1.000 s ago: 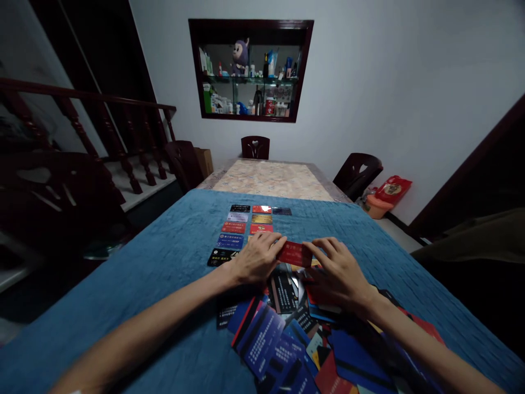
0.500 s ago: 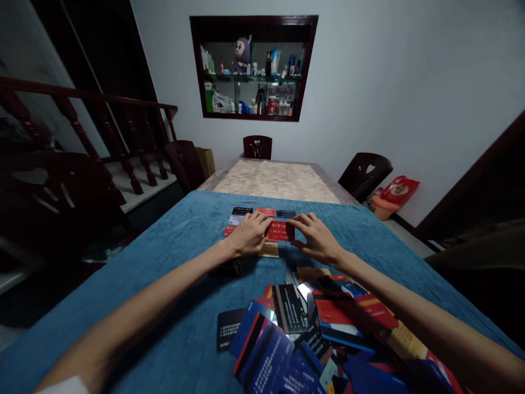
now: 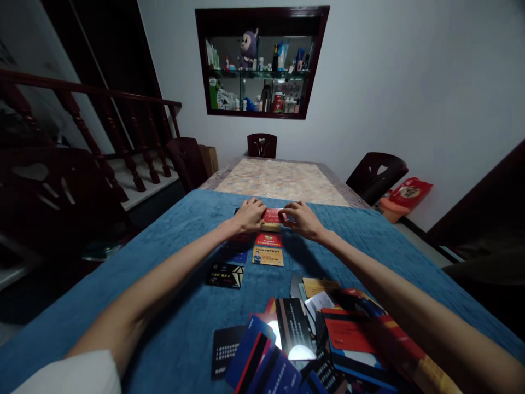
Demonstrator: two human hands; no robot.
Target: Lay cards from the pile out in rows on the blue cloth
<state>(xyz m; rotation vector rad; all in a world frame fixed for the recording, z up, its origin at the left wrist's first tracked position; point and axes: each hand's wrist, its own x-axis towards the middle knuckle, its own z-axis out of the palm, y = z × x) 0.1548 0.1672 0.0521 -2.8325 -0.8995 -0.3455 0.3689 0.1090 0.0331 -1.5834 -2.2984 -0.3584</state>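
My left hand (image 3: 248,214) and my right hand (image 3: 301,219) are stretched out to the far end of the laid-out cards, each pinching one end of a red card (image 3: 273,215) held low over the blue cloth (image 3: 172,257). Nearer to me lie a red card (image 3: 268,239), a tan card (image 3: 268,255) and a black card (image 3: 225,274) in rows; my left forearm hides others. A loose heap of cards (image 3: 311,339) spreads across the cloth close to me.
The bare patterned tabletop (image 3: 279,180) runs beyond the cloth. Dark chairs stand at the far end (image 3: 261,145), far right (image 3: 377,174) and left (image 3: 186,161). A wall niche (image 3: 260,63) holds bottles and a plush toy. A stair railing (image 3: 94,126) is at left.
Both hands carried the red card from just above the heap forward to the far end of the card rows. The view tilted so the heap sits lower in frame.
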